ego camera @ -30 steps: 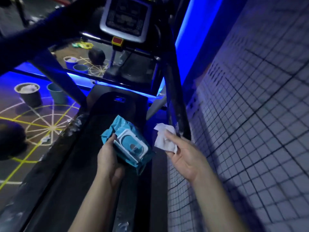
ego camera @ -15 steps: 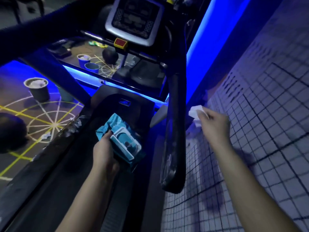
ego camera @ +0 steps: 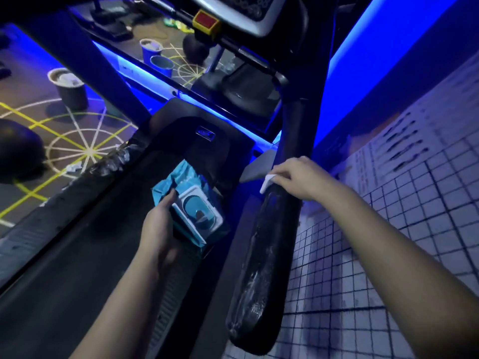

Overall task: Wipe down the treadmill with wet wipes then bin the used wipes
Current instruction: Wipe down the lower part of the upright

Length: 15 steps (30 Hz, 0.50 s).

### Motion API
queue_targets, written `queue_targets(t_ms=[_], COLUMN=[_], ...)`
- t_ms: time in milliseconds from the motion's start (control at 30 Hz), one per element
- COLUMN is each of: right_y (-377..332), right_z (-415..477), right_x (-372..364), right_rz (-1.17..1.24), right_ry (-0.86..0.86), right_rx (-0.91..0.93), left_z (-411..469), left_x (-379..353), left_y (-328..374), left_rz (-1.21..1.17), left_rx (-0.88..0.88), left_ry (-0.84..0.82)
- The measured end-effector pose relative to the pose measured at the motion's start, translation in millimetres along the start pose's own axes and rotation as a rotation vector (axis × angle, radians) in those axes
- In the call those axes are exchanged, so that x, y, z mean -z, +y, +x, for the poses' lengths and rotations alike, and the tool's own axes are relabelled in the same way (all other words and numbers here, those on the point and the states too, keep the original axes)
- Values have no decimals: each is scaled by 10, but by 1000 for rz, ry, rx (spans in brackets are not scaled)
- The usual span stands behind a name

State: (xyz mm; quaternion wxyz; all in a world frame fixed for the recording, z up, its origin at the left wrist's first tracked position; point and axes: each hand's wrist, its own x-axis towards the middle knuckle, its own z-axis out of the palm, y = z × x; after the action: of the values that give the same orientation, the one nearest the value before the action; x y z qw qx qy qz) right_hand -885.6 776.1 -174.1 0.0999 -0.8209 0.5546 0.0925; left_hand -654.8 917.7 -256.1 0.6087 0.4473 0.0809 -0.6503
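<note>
My left hand [ego camera: 158,226] grips a teal pack of wet wipes [ego camera: 193,211] with a white flip lid, held above the dark treadmill belt [ego camera: 85,255]. Over on the treadmill's black right handrail [ego camera: 261,268], my right hand [ego camera: 298,177] presses a white wet wipe [ego camera: 267,183] onto the upper part of the padded grip. Only an edge of the wipe shows under the fingers. The handrail's lower part looks scuffed and streaked. The console [ego camera: 248,9] with a red stop button [ego camera: 206,20] is at the top.
A white tiled wall [ego camera: 388,229] runs close along the right. On the floor to the left stand a grey bin [ego camera: 70,88] holding white wipes and two blue cups [ego camera: 155,57], with a dark ball [ego camera: 18,149] nearby. The left handrail [ego camera: 77,40] crosses the upper left.
My right hand carried the wipe from in front of me out past the right handrail, then brought it down onto the rail's upper grip. The left hand kept holding the pack.
</note>
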Motion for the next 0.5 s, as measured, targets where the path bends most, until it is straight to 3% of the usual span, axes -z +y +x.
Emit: queue_targets(t_ms=[267,500], right_y=[-566,-1017], right_z=[-827,-1577], right_x=[-87,-428], right_rz=[-106,71], right_ry=[-74,30], right_rx=[117,284], left_z=[-193,-342], left_x=[322,751], left_y=[93,153], left_rz=[70,54], left_rx=[81,192], left_ry=[-49,-106])
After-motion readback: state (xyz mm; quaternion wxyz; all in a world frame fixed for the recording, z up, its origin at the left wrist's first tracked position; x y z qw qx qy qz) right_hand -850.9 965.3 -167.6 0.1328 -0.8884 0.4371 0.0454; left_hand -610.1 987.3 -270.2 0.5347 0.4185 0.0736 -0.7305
